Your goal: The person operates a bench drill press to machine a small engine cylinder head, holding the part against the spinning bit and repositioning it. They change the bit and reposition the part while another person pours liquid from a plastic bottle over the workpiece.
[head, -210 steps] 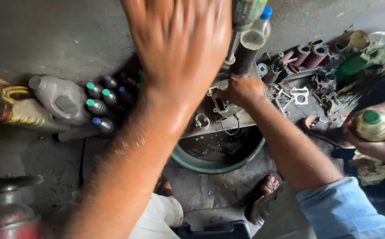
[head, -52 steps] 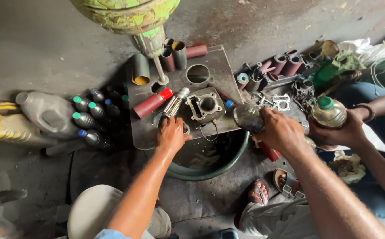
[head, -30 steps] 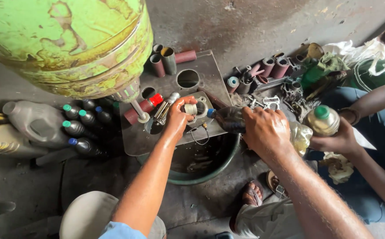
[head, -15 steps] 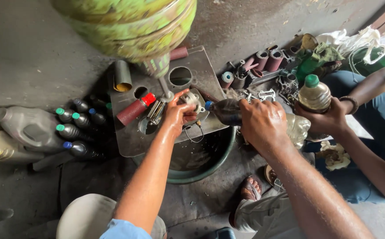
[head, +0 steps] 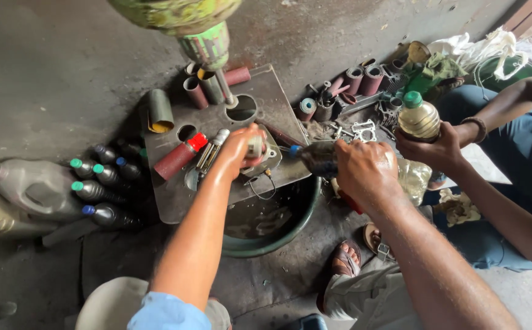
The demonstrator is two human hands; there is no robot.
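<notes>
Bottles crowd the floor well to the left of the left hand (head: 241,148): one big grey plastic jug (head: 31,190) lies on its side, and just beside it stand at least six small dark bottles (head: 104,189), three with green caps, the others with blue ones.

Between those bottles and the left hand, a dark metal plate (head: 174,201) rests over a green basin (head: 266,241). On the plate, left of the hand, lie one olive tube (head: 159,111) and one red cylinder with a red cap (head: 179,157), and one bundle of silvery rods (head: 211,150) sits just beside the wrist. Three more short tubes (head: 208,84) stand beyond the hand, under the green drill head (head: 205,43) that hangs over the plate.

Left hand is closed over a small metal engine part (head: 260,151) on the plate, fingers curled on it.

Right hand (head: 364,171) is clamped around one dark bottle with a blue cap (head: 315,157), tipped sideways so that its neck points at the metal part; the cap sits just beside the left hand's fingers.

Right of the right hand, another person's hand (head: 434,146) grips one amber bottle with a green cap (head: 417,117), held upright and near the right hand. Beyond both, rusty cylinders (head: 364,78) and loose metal parts litter the floor, too jumbled to count.
</notes>
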